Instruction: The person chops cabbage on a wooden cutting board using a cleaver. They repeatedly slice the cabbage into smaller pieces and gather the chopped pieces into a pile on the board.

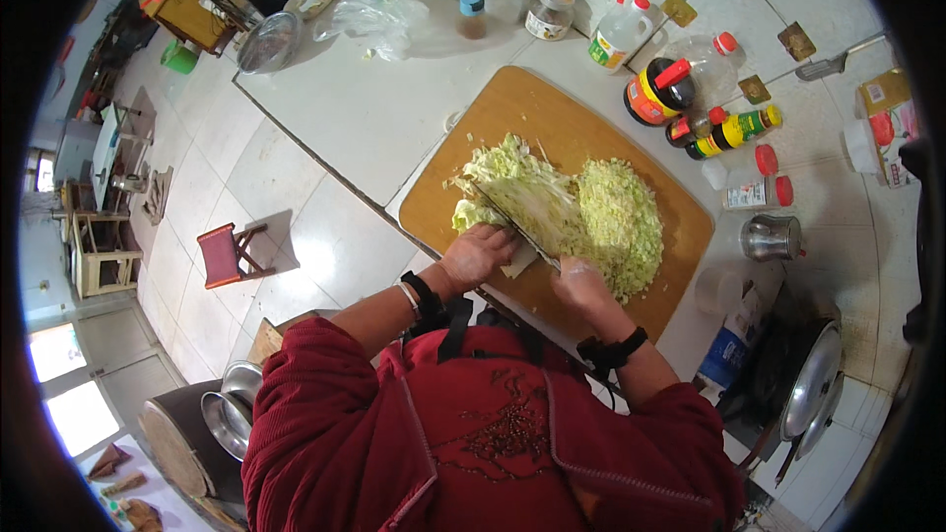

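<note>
A wooden cutting board lies on the tiled counter in front of me. My right hand grips the handle of a kitchen knife, whose blade slants up and to the left across the board. Beside the blade, my left hand presses with bent fingers on a piece of cabbage. Shredded cabbage is spread beyond the blade, with a leafy piece near my left fingers. Finely chopped cabbage forms a heap on the board's right side.
Sauce bottles and jars line the wall behind the board. A clear plastic bag lies at the far left of the counter. To the right stand a metal pot and a lidded wok. A folding stool is on the floor.
</note>
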Demonstrator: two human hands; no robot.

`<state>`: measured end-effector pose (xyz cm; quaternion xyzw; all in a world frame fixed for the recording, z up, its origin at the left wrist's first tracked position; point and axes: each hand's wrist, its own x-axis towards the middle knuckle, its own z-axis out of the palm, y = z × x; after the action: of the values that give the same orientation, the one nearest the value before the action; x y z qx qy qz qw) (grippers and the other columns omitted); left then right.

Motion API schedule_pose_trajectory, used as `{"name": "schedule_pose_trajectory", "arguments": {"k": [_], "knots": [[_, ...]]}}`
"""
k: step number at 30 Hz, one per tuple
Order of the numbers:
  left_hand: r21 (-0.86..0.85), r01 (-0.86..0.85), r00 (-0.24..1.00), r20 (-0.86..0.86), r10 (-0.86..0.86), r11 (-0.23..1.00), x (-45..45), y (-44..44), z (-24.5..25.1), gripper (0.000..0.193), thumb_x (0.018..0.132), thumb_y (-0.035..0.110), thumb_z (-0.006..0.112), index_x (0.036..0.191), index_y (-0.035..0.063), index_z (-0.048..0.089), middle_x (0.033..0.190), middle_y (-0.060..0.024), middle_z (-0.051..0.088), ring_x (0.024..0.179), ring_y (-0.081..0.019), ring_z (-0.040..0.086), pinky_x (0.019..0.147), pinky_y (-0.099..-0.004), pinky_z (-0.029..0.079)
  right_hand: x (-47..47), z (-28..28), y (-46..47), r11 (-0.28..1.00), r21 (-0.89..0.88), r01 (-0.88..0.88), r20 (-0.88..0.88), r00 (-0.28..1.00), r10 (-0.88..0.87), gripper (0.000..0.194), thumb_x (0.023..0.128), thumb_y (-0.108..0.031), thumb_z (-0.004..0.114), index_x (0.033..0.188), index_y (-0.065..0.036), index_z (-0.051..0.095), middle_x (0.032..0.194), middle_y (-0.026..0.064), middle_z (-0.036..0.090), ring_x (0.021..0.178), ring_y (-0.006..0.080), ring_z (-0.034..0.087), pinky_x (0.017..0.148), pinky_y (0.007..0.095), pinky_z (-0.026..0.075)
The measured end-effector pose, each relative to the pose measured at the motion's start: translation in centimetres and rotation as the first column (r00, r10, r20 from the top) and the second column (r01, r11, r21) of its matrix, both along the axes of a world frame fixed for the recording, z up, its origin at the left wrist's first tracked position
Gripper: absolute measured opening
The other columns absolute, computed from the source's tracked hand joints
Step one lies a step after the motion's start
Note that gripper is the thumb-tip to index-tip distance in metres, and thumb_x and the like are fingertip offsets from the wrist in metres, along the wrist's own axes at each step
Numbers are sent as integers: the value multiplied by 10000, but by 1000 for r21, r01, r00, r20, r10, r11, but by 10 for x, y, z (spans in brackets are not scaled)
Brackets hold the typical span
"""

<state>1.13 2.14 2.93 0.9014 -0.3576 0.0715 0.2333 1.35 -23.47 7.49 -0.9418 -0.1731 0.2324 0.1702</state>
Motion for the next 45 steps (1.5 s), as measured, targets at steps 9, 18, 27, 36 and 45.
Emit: {"name": "schedule_pose_trajectory", "arguments": {"k": [9,18,27,36,45], "knots": [[-14,20,999,-40,-21,1000,-1,4,-7,402,809,198,680,1197,93,660,1193,-86,648,1075,-276,622,940,-400,508,-10,14,-21,1000,29,4,-139,990,0,279,880,-200,571,1021,7,692,942,279,691,920,457,660,835,529,528],[-59,2,1000,25,-1,998,-1,3,-7,424,792,199,683,1203,98,668,1175,-74,655,1054,-269,629,921,-391,521,1,2,-1,999,24,25,-71,997,-24,386,895,-235,556,1205,-46,686,1015,289,687,968,457,657,864,530,520],[-29,2,999,37,-1,1000,-4,4,-5,435,797,180,659,1225,97,666,1219,-85,652,1078,-267,625,938,-388,521,-2,-5,14,995,67,77,-63,995,-73,322,897,-243,570,1072,-7,699,942,302,679,930,473,657,835,526,523],[29,-183,981,68,181,983,-15,33,14,472,810,167,634,1278,109,642,1272,-127,617,1187,-323,585,990,-421,520,2,44,0,972,157,172,-76,984,-162,308,914,-199,579,1087,27,696,922,293,679,903,471,654,824,529,524],[-14,-128,992,16,128,992,-3,29,-20,433,761,124,667,1192,97,663,1237,-116,629,1169,-333,599,959,-405,551,17,51,19,989,135,-60,-28,998,64,273,905,-165,580,1077,11,698,897,279,691,866,456,668,806,513,539]]}}
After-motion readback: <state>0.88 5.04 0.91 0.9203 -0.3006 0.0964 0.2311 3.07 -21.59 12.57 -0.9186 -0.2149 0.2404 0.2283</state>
